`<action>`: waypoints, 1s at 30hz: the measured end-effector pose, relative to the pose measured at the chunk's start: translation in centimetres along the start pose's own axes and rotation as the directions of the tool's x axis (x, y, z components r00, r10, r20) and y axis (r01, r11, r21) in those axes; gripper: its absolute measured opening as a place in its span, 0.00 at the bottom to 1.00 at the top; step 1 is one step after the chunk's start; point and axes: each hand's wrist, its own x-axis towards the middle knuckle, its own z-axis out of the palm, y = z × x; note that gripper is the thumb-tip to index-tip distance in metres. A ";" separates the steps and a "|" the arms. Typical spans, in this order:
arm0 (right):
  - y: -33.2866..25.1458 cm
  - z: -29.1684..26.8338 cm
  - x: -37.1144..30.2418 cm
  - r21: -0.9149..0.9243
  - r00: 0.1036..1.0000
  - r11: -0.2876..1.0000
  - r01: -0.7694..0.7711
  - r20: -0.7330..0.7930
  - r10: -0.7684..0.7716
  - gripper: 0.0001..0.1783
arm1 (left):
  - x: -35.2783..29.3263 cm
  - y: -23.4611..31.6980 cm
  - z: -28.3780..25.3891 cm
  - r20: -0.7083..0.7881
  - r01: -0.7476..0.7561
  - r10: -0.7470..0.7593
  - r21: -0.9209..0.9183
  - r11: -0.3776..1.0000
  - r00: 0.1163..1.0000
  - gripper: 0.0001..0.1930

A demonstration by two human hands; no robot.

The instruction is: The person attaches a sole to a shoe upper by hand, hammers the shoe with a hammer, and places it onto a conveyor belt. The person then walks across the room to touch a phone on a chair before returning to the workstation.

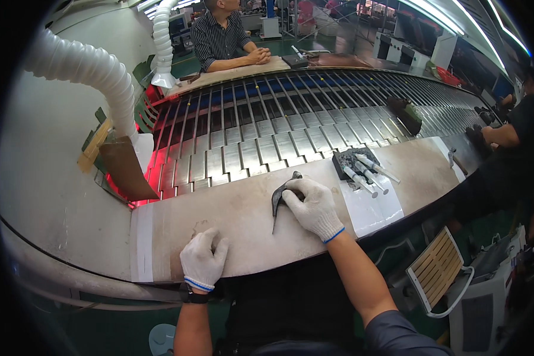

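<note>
So the right hand (310, 209), in a white knit glove, is closed around a dark curved tool (276, 199), thumb and fingers pinched together on it. The tool's over the pale board (249, 252), thin tip pointing back toward the person; can't really tell if that tip touches the surface. Left hand (204, 258), same kind of glove, is kinda half curled near the board's front edge, thumb apart from the fingers, nothing visible in it. Hands are well apart. Just right of the tool hand there's a dark block (340, 164) with some syringes (359, 181) on it.
</note>
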 end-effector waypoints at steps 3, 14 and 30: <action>0.2 0.3 -0.3 -0.013 0.999 0.999 -0.030 0.022 0.031 0.12 | 0.0 -0.2 0.1 -0.018 -0.014 0.014 0.001 1.000 1.000 0.14; 0.1 0.7 -0.2 -0.025 1.000 1.000 -0.013 0.022 0.014 0.12 | -0.2 -0.4 -0.3 -0.003 -0.008 0.008 0.001 1.000 1.000 0.14; -0.4 1.0 -0.1 0.004 1.000 1.000 -0.012 0.003 0.012 0.12 | 0.0 -0.6 -0.9 0.012 0.017 -0.017 -0.020 1.000 1.000 0.13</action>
